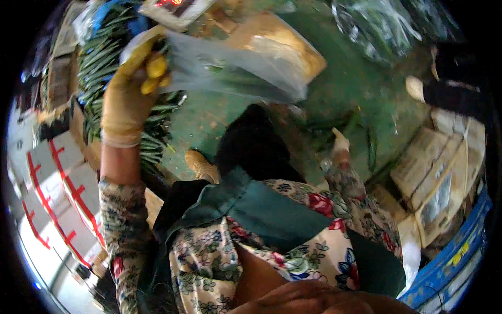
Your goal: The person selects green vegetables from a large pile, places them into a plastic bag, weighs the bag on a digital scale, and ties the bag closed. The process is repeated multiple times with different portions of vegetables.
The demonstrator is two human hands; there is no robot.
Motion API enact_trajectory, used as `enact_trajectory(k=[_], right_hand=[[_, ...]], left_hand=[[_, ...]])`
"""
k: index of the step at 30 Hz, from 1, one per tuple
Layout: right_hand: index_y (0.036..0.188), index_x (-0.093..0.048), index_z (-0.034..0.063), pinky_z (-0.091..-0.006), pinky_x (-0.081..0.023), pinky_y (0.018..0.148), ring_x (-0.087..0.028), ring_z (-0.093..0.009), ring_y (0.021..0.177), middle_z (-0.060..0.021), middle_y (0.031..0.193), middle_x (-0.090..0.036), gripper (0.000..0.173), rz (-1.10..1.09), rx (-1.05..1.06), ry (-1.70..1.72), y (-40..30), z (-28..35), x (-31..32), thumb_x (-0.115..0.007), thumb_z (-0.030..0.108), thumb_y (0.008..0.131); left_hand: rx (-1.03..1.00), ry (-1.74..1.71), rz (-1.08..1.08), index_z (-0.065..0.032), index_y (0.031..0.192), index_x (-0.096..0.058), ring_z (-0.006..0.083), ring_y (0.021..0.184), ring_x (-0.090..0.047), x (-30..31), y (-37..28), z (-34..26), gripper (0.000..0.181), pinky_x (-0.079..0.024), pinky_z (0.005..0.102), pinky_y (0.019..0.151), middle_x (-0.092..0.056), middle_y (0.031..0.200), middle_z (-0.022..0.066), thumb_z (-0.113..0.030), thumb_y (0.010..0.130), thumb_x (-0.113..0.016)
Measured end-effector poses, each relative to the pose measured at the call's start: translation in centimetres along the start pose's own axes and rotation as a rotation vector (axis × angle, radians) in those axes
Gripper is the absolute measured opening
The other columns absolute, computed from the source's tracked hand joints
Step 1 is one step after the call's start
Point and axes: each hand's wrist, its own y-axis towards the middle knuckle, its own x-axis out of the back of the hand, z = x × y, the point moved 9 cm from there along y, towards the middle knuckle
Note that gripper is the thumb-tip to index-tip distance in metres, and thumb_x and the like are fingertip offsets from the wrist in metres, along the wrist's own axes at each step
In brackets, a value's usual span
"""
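Note:
My left hand (135, 84), in a yellowish glove, is raised at the upper left. It grips one end of a long translucent plastic bag (192, 59), which stretches out to the right. A long green shape shows in or through the bag; blur hides which. Lower down on the right, my right hand (340, 142), in a pale glove, reaches towards several long green cucumbers (371, 147) near the green floor. Its fingers point forward, but whether they touch or hold one is unclear.
At left lies a large pile of cucumbers (100, 66). A scale (180, 13) with a lit red display stands beyond, near a cardboard piece (290, 43). Clear plastic (372, 29) lies upper right, near another person's leg (451, 98). Cardboard boxes (421, 165) stand at right; white boxes (70, 184) at left.

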Motion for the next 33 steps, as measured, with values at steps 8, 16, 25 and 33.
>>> enact_trajectory(k=[8,16,25,33], right_hand=[[0.144,-0.043,-0.0004,-0.0400,-0.038,0.110,-0.052,-0.024,0.124,-0.0137,0.136,-0.055,0.059,0.731,0.983,0.282,-19.1,22.8,-4.7,-0.059,-0.006,0.087],[0.138,-0.049,0.0022,-0.0382,-0.046,0.102,-0.059,-0.022,0.114,-0.0108,0.122,-0.063,0.062,1.457,1.275,0.578,-50.4,33.0,-15.9,-0.076,0.005,0.082],[0.124,-0.064,0.0111,-0.0435,-0.048,0.098,-0.060,-0.036,0.112,-0.0191,0.119,-0.065,0.051,0.825,1.622,-1.313,-34.8,21.7,-33.5,-0.073,0.015,0.074],[0.125,-0.062,0.0071,-0.0422,-0.046,0.100,-0.058,-0.036,0.115,-0.0174,0.124,-0.062,0.049,0.640,1.852,-0.751,-38.7,29.7,-28.2,-0.072,0.019,0.079]], left_hand=[[0.057,-0.275,0.141,-0.0052,0.145,-0.038,0.0144,0.070,-0.053,-2.6,-0.2,-1.1,0.054,-0.050,0.0310,0.076,-0.067,0.111,0.0167,-0.024,0.097,-0.053],[0.139,-0.271,0.021,-0.0090,0.151,-0.031,0.0166,0.063,-0.057,-2.3,-1.6,0.1,0.076,-0.056,0.0355,0.070,-0.065,0.099,0.0149,-0.037,0.088,-0.063],[0.080,-0.344,0.121,-0.0095,0.148,-0.036,0.0210,0.073,-0.064,2.4,-3.8,0.8,0.072,-0.056,0.0348,0.067,-0.065,0.094,0.0177,-0.039,0.088,-0.063],[0.131,-0.297,0.083,-0.0022,0.149,-0.030,0.0279,0.072,-0.067,1.9,-4.4,2.7,0.080,-0.057,0.0385,0.071,-0.066,0.101,0.0248,-0.040,0.087,-0.063]])
